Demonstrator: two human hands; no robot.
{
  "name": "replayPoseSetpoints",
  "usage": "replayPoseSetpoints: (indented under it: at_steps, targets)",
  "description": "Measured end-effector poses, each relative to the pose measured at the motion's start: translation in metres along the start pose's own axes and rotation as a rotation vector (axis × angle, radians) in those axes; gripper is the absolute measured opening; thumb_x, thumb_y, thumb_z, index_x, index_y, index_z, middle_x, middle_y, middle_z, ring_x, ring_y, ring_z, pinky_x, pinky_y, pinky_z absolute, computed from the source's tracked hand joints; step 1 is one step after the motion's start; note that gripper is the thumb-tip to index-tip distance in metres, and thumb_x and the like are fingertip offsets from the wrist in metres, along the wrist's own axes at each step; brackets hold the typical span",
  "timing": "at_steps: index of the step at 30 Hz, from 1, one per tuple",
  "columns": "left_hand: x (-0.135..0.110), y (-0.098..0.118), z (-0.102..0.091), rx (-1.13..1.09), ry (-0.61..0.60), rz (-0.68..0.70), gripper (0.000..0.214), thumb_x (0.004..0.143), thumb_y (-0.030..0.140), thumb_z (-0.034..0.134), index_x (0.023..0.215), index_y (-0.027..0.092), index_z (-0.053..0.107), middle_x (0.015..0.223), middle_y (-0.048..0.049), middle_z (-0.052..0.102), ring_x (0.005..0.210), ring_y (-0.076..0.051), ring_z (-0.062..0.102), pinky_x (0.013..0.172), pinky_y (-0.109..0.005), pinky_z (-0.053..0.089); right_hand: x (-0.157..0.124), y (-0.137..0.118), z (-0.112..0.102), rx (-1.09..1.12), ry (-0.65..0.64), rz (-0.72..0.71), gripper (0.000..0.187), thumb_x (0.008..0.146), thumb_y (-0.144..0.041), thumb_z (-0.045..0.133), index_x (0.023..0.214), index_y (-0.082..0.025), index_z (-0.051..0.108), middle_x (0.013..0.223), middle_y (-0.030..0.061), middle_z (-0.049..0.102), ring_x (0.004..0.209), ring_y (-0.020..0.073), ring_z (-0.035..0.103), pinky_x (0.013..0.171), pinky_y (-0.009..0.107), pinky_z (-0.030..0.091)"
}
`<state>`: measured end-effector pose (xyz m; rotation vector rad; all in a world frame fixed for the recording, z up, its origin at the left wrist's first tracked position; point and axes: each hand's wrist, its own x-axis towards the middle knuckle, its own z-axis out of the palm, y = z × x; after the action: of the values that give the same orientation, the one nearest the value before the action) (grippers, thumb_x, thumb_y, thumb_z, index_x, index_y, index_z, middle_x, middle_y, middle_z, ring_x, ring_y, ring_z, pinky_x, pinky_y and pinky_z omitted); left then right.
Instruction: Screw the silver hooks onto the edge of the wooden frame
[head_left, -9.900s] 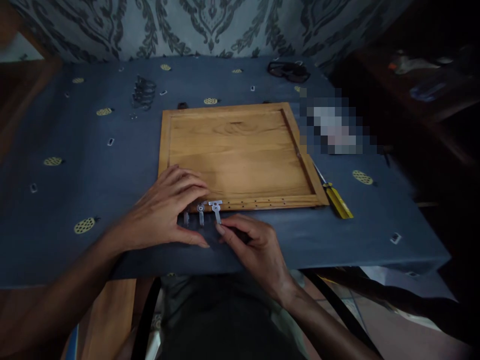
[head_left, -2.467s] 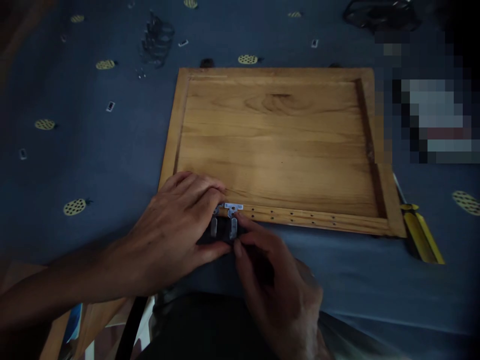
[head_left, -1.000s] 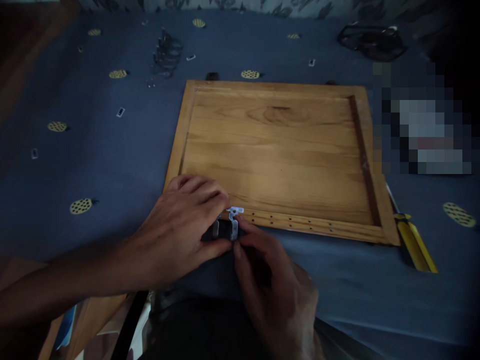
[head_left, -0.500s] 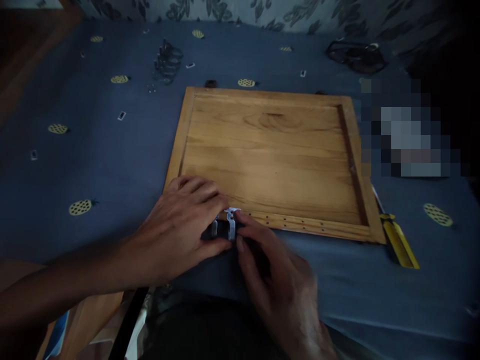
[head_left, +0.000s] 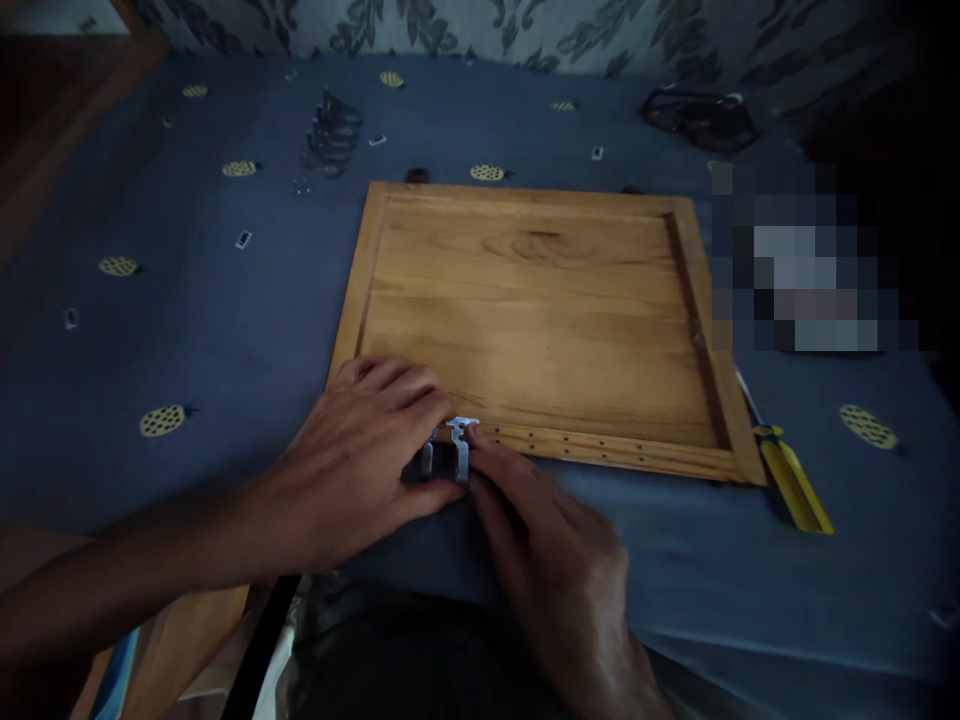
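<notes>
A framed wooden panel [head_left: 540,290] lies on the blue cloth, a double row of small dark holes along its near edge. My left hand [head_left: 367,430] is closed over the near left part of that frame, thumb in front of the edge. Just beside its index finger and thumb stands a shiny metal hook [head_left: 461,452] at the panel's edge. The thumb and index finger of my right hand [head_left: 551,550] pinch this hook from the right. A second metal hook [head_left: 428,455] shows partly beneath my left hand; its upper part is hidden.
Several metal hooks [head_left: 330,135] lie in a pile at the back left. A yellow-handled screwdriver [head_left: 795,480] rests by the panel's right corner. Dark glasses [head_left: 701,120] lie at the back right, above a blurred-out patch. Patterned fabric borders the far side.
My right fingers have shifted slightly left, closer against the metal hook. The left hand keeps its place on the panel. The whole view has moved a little.
</notes>
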<state>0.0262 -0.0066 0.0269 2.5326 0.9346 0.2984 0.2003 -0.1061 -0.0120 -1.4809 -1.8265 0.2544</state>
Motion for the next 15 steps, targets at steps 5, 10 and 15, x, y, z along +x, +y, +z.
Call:
replayPoseSetpoints:
  at_steps: [5, 10, 15]
  targets:
    - [0.0004, -0.0004, -0.0005, 0.003, -0.031, -0.002, 0.027, 0.089, 0.032, 0.084, 0.107, 0.017, 0.071, 0.116, -0.0072, 0.074, 0.114, -0.032, 0.067, 0.099, -0.052, 0.049, -0.0007, -0.0004, 0.0023, -0.011, 0.021, 0.028, 0.022, 0.109, -0.012, 0.052, 0.113, -0.018, 0.072, 0.113, 0.0065, 0.084, 0.099, 0.0154, 0.083, 0.084, 0.018, 0.067]
    - [-0.0028, -0.0032, -0.0011, -0.045, -0.004, -0.006, 0.031, 0.087, 0.033, 0.084, 0.110, 0.019, 0.068, 0.119, -0.0071, 0.074, 0.114, -0.032, 0.068, 0.098, -0.051, 0.051, -0.0010, 0.0001, 0.0031, -0.035, 0.041, 0.035, 0.021, 0.109, -0.011, 0.053, 0.111, -0.019, 0.072, 0.106, 0.0042, 0.084, 0.089, 0.0146, 0.084, 0.076, 0.018, 0.067]
    - [-0.0053, -0.0063, -0.0022, -0.091, 0.009, -0.033, 0.030, 0.088, 0.030, 0.081, 0.112, 0.020, 0.066, 0.121, -0.0063, 0.073, 0.117, -0.031, 0.068, 0.099, -0.050, 0.053, -0.0012, -0.0001, 0.0022, -0.050, 0.039, 0.026, 0.022, 0.109, -0.012, 0.052, 0.111, -0.016, 0.074, 0.109, 0.0072, 0.084, 0.093, 0.0156, 0.084, 0.080, 0.019, 0.068]
